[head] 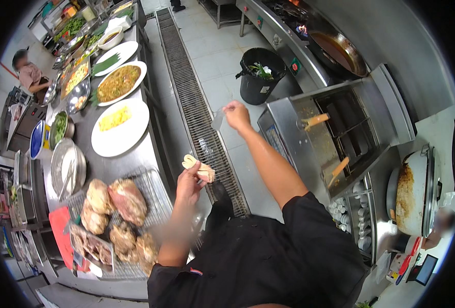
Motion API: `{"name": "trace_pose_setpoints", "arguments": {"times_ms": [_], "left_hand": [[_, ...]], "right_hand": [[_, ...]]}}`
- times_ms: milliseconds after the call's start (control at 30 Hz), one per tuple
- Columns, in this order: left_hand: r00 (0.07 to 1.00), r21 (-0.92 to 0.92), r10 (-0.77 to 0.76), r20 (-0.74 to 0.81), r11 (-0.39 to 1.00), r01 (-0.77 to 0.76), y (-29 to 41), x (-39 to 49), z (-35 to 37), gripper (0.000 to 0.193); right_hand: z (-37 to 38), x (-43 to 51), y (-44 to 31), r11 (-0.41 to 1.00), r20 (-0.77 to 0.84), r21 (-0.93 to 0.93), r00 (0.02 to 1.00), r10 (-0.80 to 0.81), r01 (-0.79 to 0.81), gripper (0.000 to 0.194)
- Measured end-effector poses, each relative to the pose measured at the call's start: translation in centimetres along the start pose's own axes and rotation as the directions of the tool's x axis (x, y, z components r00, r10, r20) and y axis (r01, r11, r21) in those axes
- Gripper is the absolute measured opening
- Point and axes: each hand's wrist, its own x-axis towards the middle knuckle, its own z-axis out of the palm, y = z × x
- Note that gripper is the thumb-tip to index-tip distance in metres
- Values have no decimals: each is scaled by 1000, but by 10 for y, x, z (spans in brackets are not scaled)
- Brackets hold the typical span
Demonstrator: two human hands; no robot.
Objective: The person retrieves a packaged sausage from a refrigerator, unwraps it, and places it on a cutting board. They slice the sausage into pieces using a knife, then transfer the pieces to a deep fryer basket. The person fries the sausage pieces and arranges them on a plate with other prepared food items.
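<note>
My left hand [189,184] grips a folded bundle of pale noodles or dough sheets [199,169] over the floor drain. Out in front, my right hand [236,115] pinches a clear plastic piece [218,119], perhaps a bag or wrapper. Left of the hands, a steel worktable holds a white oval plate [135,134] with yellow and white diced food, and an oval plate of fried noodles [119,84]. Large pieces of cooked meat [127,202] lie on a wire rack [156,192] nearer to me, beside a metal tray of meat pieces [92,248].
A black waste bin [260,90] stands ahead on the tiled floor. On the right are a deep fryer [344,134] and a wok of brown liquid [337,52] beside a lit burner. A grated drain [185,77] runs along the aisle. Another person [33,77] stands beyond the worktable.
</note>
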Motion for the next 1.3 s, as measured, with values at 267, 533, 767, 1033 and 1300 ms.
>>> {"name": "trace_pose_setpoints", "arguments": {"times_ms": [267,533,767,1033,1300], "left_hand": [[998,15,13,62,1000,-14,103,120,60,24],[999,76,1,52,997,-5,190,220,116,26],[993,114,0,114,993,-13,238,335,188,33],[919,141,140,368,969,-205,283,369,270,26],[837,190,133,530,944,-270,251,271,291,29]], "right_hand": [[-79,264,57,960,-289,-155,939,184,-235,18],[-122,484,142,891,-388,-274,889,243,-363,32],[-56,515,93,985,57,47,985,166,-169,52],[-41,322,-109,941,383,317,892,-240,117,37],[-121,196,-122,941,-56,325,995,-84,98,27]]}}
